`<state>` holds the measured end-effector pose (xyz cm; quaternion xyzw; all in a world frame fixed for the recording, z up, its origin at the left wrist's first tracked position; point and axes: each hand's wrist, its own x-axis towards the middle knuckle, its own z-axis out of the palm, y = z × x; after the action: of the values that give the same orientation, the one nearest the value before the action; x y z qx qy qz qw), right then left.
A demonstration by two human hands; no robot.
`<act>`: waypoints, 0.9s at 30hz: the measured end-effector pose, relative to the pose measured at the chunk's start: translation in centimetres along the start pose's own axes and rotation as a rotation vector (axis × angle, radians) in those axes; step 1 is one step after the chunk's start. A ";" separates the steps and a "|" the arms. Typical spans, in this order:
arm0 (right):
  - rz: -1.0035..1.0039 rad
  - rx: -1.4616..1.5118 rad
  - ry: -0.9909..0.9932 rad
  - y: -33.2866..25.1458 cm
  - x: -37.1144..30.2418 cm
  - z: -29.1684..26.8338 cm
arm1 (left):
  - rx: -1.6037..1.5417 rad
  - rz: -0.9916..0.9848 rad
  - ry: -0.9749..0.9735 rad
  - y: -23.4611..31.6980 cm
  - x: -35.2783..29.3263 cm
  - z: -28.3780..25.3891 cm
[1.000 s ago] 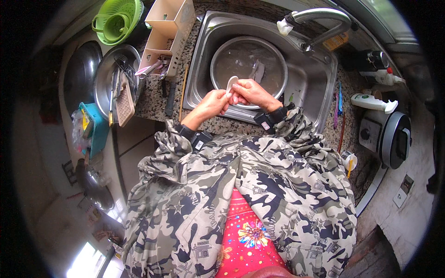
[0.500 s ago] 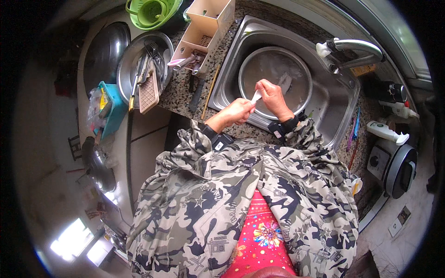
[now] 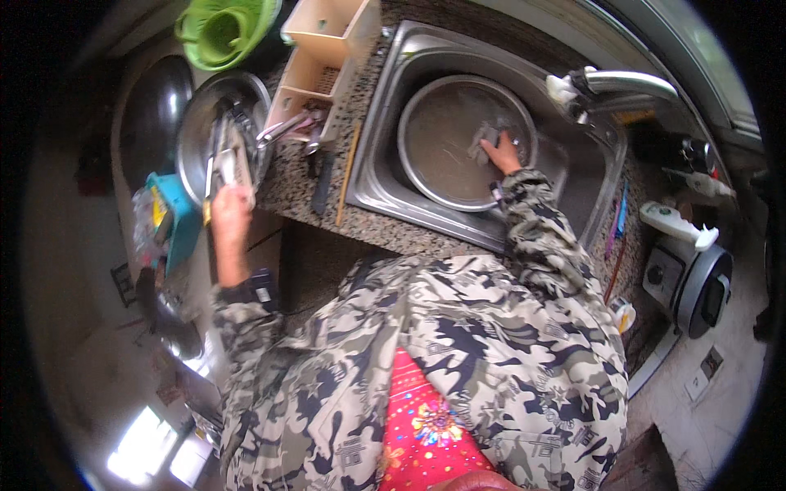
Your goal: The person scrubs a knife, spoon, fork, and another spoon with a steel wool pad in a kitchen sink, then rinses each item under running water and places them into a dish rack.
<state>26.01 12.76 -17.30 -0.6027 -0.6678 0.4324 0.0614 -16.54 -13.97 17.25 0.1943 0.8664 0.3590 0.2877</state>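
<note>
My left hand (image 3: 231, 203) is stretched to the left, at the near rim of a metal bowl (image 3: 187, 155) holding knives and other utensils. Its fingers are closed on a small white utensil (image 3: 227, 167), which looks like a spoon and points into the bowl; motion blurs its shape. In the sink (image 3: 378, 196) stands a round metal basin (image 3: 413, 170) of cloudy water. At its right side my right hand (image 3: 503, 153) grips a wet grey cloth (image 3: 485, 141), bunched at the water's surface.
A cream utensil holder (image 3: 315, 74) stands between bowl and sink, with a chopstick (image 3: 348, 176) lying nearby. Beyond it is a green basket (image 3: 229, 37). The faucet (image 3: 626, 84) arches over the sink's right side. A teal bin (image 3: 182, 214) sits left of my left hand.
My hands were together over the basin's near edge with the white utensil between them. The left has carried it to the metal bowl; the right has dipped into the basin with the cloth.
</note>
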 end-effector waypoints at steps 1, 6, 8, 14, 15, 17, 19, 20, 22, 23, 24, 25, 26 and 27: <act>0.056 0.026 -0.030 0.0 0.2 0.5 | 0.200 0.009 0.102 0.2 0.9 -1.7; -0.015 0.107 0.039 -1.1 1.6 2.5 | 0.624 0.271 0.070 0.4 6.0 -3.2; 0.006 0.214 -0.055 -2.0 2.3 3.1 | 0.761 0.343 0.065 1.1 7.4 -3.0; 0.410 1.050 -0.404 -5.4 -1.1 2.3 | 0.903 0.408 0.096 2.3 9.0 -1.0; 0.496 1.068 -0.491 -6.3 -2.0 2.2 | 0.930 0.354 0.091 2.3 9.0 -1.0; 0.514 1.026 -0.512 -7.9 -3.3 1.8 | 0.942 0.361 0.082 2.0 9.0 -0.9; 0.495 1.115 -0.621 -9.1 -3.9 1.6 | 0.967 0.347 0.081 1.7 9.0 -0.9; 0.494 1.079 -0.653 -9.4 -3.9 1.5 | 0.986 0.331 0.085 1.5 9.1 -0.8; 0.514 1.007 -0.727 -9.5 -3.7 1.5 | 0.996 0.327 0.088 1.1 9.2 -0.5; 0.520 0.959 -0.679 -9.3 -3.4 1.6 | 0.988 0.338 0.091 1.0 9.2 -0.4; 0.503 0.970 -0.712 -8.9 -3.3 1.6 | 0.979 0.347 0.094 0.8 9.2 -0.3; 0.491 0.955 -0.715 -8.5 -3.3 1.8 | 0.966 0.360 0.099 0.5 9.3 -0.3; 0.485 0.946 -0.716 -8.0 -3.3 1.8 | 0.953 0.377 0.106 0.3 9.4 -0.3; 0.577 1.137 -0.763 -7.7 -3.3 2.1 | 0.937 0.415 0.117 0.0 9.6 -0.3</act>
<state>19.84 9.69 -12.13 -0.4373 -0.1312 0.8896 0.0116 -24.01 -8.97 13.98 0.4497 0.8921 -0.0078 0.0435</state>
